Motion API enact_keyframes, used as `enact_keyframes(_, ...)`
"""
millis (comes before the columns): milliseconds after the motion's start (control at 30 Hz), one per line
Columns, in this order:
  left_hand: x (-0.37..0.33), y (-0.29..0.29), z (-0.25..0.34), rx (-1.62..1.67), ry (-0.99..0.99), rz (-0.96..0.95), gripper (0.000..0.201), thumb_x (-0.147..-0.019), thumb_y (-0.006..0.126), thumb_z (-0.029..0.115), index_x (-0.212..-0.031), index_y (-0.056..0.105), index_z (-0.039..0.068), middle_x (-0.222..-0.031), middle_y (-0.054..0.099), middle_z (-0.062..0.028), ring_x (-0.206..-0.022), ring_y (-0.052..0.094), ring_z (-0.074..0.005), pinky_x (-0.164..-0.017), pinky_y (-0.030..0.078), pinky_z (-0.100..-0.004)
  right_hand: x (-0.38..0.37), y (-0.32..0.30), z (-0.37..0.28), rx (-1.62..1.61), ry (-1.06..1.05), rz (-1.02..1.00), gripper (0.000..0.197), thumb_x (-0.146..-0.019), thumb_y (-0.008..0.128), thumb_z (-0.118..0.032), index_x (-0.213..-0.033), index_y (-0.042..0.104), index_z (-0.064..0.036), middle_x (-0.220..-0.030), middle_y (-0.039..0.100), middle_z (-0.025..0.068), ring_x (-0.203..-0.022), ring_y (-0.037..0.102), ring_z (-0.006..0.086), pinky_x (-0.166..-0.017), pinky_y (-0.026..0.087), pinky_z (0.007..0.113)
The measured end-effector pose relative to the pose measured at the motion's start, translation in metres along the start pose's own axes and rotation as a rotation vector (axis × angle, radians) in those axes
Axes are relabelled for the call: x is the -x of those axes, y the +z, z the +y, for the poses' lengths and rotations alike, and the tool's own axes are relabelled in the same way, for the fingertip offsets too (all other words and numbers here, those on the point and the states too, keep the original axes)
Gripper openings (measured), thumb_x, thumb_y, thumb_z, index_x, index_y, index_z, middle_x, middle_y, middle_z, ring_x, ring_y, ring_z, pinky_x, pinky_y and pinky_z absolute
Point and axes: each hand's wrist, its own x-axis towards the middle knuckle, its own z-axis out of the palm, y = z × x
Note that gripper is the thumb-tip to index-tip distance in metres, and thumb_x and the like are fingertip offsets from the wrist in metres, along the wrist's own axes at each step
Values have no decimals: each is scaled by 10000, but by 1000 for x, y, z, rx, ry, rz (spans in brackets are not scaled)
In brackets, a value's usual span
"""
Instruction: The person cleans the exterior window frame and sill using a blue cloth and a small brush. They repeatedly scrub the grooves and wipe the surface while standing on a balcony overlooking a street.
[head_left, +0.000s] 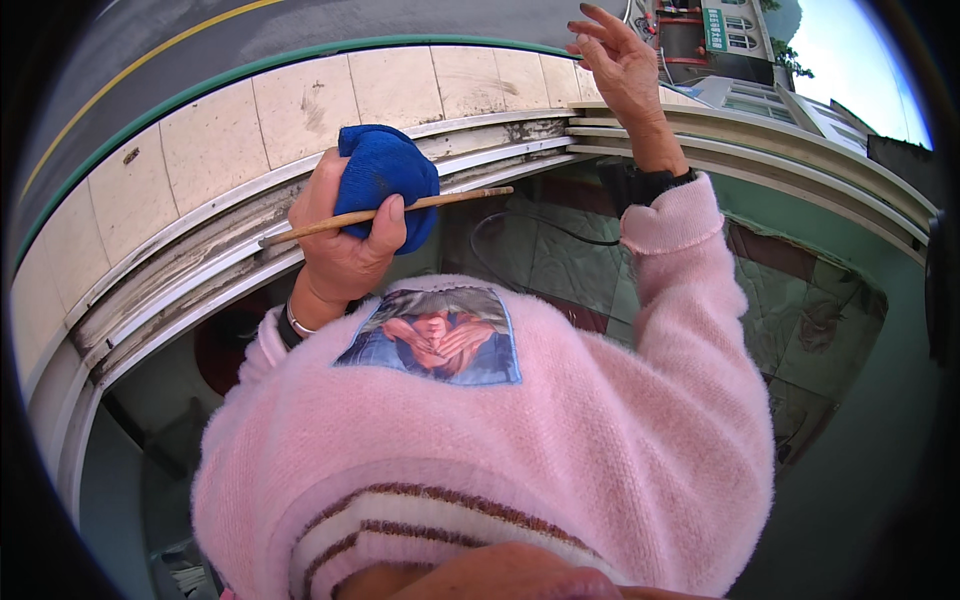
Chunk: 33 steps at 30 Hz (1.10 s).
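My left hand [340, 235] grips a bunched blue cloth [385, 175] and a thin wooden stick [400, 210] together. The stick lies across my fingers, one tip over the dirty window track [200, 270], the other pointing right. My right hand [620, 65] is raised at the far end of the window frame [760, 130], fingers spread, resting on the frame's edge and holding nothing. Both arms wear a fuzzy pink sweater [560, 420] with a picture patch on the chest.
Beyond the track lies a tiled outer sill [250, 120] with a green edge, then a road with a yellow line [150, 55] far below. A building [710, 30] shows at the upper right. Below the frame, a quilted green cover [560, 260] and a dark cable [560, 230].
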Motion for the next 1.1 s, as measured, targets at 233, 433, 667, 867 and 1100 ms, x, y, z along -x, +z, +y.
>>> enact_keyframes(233,2,5,-1,90,-92,8,272,-837,692,188,-979,573,-12,-770,614,-97,-634,591,-176,-604,484,-284,71,31,-58,-510,-10,-610,353,-886,686,-322,-1111,694,-51,-1035,707,105,-944,655,205,-835,517,303)
enact_keyframes(433,1,9,8,-23,-69,91,254,-817,711,204,-951,594,22,-756,587,-77,-644,555,-164,-604,467,-283,98,76,-86,-557,-180,-567,388,-817,755,-142,-1146,634,23,-985,694,129,-888,672,201,-802,538,303)
enact_keyframes(667,-1,9,10,-131,-36,-24,454,-835,729,448,-1011,599,49,-787,626,-33,-740,604,-129,-686,498,-251,117,88,-66,-528,-488,-212,199,-838,664,-4,-1033,655,35,-792,666,144,-663,645,211,-600,500,302)
enact_keyframes(867,-8,46,59,192,-148,86,529,-863,649,496,-1158,599,60,-1015,674,-48,-942,658,-194,-921,516,-333,148,16,19,-604,-328,-136,254,-949,577,-104,-1184,644,-31,-663,604,36,-622,557,96,-609,470,245)
enact_keyframes(1100,-32,142,113,766,-141,-68,509,-918,569,483,-1190,575,53,-1104,646,-75,-1020,623,-224,-970,478,-388,189,-65,102,-708,-269,-98,331,-953,551,-28,-1274,612,-80,-788,626,-3,-682,522,61,-661,449,208)
